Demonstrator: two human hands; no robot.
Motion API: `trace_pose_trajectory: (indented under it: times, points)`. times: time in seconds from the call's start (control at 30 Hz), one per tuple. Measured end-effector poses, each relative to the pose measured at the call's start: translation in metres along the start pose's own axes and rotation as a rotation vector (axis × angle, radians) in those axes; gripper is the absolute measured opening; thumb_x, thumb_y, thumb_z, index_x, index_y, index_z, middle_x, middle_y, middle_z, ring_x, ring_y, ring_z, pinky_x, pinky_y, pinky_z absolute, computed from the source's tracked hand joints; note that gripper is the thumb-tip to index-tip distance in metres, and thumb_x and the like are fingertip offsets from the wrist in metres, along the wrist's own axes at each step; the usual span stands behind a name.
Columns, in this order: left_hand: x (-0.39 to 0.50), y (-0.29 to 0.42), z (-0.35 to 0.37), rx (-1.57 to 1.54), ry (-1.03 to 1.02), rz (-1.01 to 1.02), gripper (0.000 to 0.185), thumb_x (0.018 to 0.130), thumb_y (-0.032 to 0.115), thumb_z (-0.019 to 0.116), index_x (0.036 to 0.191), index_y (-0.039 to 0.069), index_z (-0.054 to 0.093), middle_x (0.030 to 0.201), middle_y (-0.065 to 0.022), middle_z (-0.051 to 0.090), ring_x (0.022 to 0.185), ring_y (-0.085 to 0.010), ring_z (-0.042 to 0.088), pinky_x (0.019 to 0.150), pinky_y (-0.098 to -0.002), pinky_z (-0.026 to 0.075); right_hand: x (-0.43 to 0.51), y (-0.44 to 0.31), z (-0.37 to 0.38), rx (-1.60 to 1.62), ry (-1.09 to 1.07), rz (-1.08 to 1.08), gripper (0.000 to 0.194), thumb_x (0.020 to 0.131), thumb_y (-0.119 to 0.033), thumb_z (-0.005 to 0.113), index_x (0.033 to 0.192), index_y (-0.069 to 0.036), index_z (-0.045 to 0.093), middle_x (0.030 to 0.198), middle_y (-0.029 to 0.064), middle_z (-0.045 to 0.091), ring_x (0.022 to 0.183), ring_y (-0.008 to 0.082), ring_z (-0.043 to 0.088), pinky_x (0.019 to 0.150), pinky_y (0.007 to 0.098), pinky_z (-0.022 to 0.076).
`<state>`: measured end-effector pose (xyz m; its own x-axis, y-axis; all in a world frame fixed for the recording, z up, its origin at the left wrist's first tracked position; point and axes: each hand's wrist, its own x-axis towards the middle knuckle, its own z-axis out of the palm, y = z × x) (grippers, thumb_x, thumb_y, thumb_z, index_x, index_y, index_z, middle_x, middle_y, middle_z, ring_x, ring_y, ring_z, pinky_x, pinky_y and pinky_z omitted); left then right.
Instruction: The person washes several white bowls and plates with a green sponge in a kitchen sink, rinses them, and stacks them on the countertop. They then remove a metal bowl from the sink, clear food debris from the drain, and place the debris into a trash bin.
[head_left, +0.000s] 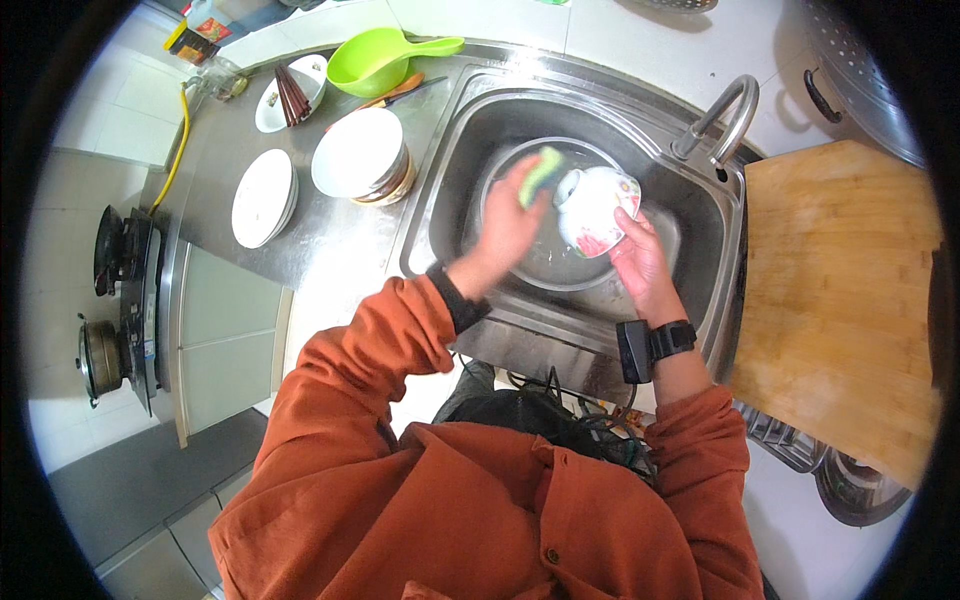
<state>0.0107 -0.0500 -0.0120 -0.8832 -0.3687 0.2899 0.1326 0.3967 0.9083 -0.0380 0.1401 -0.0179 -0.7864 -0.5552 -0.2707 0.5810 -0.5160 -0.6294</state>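
Note:
My right hand (641, 251) grips a white bowl (596, 206) with a floral pattern by its rim. The bowl is tilted, with its outside and foot ring facing up. Just left of it, my left hand (511, 221) holds a green sponge (538, 176); both are blurred. A small gap shows between sponge and bowl. Below both hands a round metal basin (559, 281) stands in the stainless steel sink (465, 161). What lies in the basin is partly hidden by the hands and bowl.
Left of the sink stand stacked bowls (360, 154), stacked white plates (262, 199), a white dish (313, 71) with dark chopsticks (291, 97), and a green plastic ladle (371, 64). The faucet (731, 120) arches at the back right. A wooden cutting board (832, 300) lies right of the sink.

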Motion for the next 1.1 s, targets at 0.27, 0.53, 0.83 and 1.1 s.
trace_pose_trajectory:
  times: [0.27,0.53,0.83,1.1]
  points:
    - [0.023,0.031,0.02,0.335,-0.322,0.198,0.041,0.087,0.031,0.054,0.123,0.012,0.054,0.124,-0.0165,0.053,0.111,-0.028,0.049,0.095,-0.039,0.038,-0.021,0.006,0.011,-0.534,-0.16,0.048,0.027,0.089,-0.009,0.054,0.114,0.001,0.054,0.103,0.005,0.061,0.088,0.0115,0.059,0.074,0.0289,0.0511]
    - [-0.029,0.023,0.004,-0.441,-0.155,-0.485,0.039,0.092,0.02,0.048,0.125,0.001,0.049,0.113,-0.0128,0.059,0.103,-0.0192,0.056,0.088,-0.0288,0.043,-0.031,0.003,0.041,-0.054,0.0,-0.241,0.027,0.091,-0.011,0.052,0.117,-0.001,0.053,0.112,0.0069,0.059,0.099,0.0172,0.057,0.082,0.0361,0.05]
    - [-0.016,0.061,0.016,0.229,-0.163,0.125,0.045,0.085,0.021,0.057,0.127,0.007,0.048,0.12,-0.0226,0.054,0.113,-0.0347,0.051,0.096,-0.0383,0.039,-0.04,0.011,0.024,-0.471,-0.066,0.048,0.027,0.089,-0.007,0.054,0.115,0.0,0.054,0.111,0.0074,0.058,0.096,0.0142,0.057,0.082,0.0327,0.0489]
    - [0.0,0.006,-0.032,-0.78,-0.092,-0.886,0.029,0.076,0.01,0.07,0.1,-0.002,0.06,0.091,-0.0093,0.064,0.074,-0.0179,0.063,0.061,-0.0297,0.053,-0.049,-0.026,0.035,-0.504,-0.155,-0.137,0.035,0.088,-0.011,0.057,0.12,0.002,0.052,0.113,0.008,0.059,0.096,0.0147,0.058,0.082,0.0295,0.048]
